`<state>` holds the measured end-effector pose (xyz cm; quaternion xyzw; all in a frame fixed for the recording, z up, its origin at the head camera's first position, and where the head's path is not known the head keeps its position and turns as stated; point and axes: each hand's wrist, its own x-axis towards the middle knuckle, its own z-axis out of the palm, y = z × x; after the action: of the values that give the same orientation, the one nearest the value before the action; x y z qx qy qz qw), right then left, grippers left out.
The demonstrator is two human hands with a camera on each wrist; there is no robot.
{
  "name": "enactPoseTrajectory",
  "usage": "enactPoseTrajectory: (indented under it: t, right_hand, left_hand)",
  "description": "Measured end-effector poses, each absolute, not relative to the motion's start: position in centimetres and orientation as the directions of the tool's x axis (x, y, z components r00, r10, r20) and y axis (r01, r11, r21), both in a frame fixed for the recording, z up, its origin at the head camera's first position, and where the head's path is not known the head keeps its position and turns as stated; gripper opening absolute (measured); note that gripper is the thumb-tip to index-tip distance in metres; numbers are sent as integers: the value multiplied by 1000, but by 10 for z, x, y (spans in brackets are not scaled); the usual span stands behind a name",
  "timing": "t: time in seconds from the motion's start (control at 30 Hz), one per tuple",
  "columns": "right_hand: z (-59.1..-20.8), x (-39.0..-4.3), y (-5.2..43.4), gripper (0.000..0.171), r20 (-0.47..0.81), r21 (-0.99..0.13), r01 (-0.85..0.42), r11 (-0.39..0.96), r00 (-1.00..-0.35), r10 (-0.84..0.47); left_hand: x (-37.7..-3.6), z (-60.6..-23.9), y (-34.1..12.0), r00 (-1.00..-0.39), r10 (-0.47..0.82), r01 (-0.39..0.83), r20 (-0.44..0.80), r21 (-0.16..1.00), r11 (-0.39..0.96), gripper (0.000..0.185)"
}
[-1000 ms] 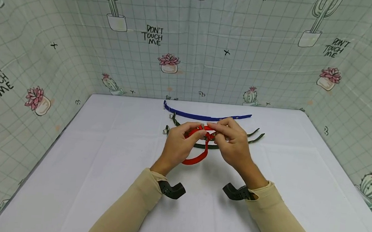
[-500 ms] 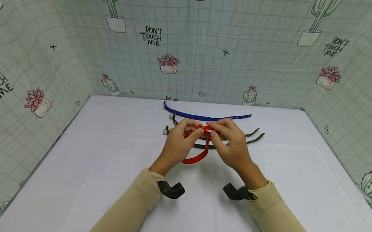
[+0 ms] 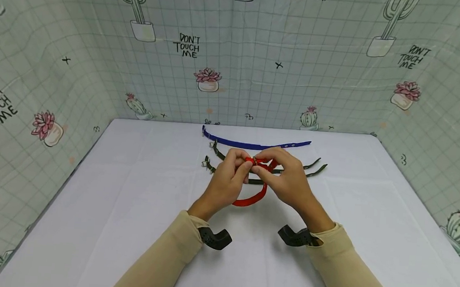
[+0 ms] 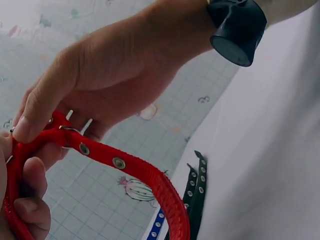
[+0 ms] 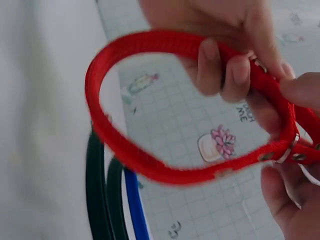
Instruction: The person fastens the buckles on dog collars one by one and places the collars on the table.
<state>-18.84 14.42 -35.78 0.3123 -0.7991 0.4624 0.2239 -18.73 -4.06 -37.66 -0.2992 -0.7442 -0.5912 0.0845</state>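
White tabletop [image 3: 126, 225]. Blue collar [image 3: 254, 144], flat, beyond the fingers. Two dark green collars [image 3: 292, 171], flat, just behind the fingers. Red collar [image 3: 255, 195], looped, raised off the tabletop; left hand [image 3: 227, 181] and right hand [image 3: 288, 182] fingers both pinch it at the buckle.

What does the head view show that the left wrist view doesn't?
Only the head view shows the whole table, both sleeves, the buckle ends of the blue collar and green collars. Only the left wrist view shows the red collar's eyelets close up and the metal buckle at the fingertips. Both show the left hand and right hand pinching the red collar.
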Motion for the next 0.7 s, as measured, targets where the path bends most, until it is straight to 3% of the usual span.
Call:
enactPoseTrajectory:
  t: [0.17, 0.37, 0.7]
  right_hand:
    - [-351, -179, 140, 19, 549, -762, -599, 244, -799, -246]
    - [-368, -190, 146, 25, 529, -827, -558, 62, -812, -246]
    - [-366, -191, 149, 30, 521, -829, -551, 95, -822, -230]
  left_hand:
    - [-188, -377, -41, -821, 350, 494, 452, 869, 37, 16]
    - [-187, -378, -39, -821, 327, 479, 468, 876, -53, 19]
    - [-188, -377, -42, -854, 232, 470, 465, 882, -38, 26]
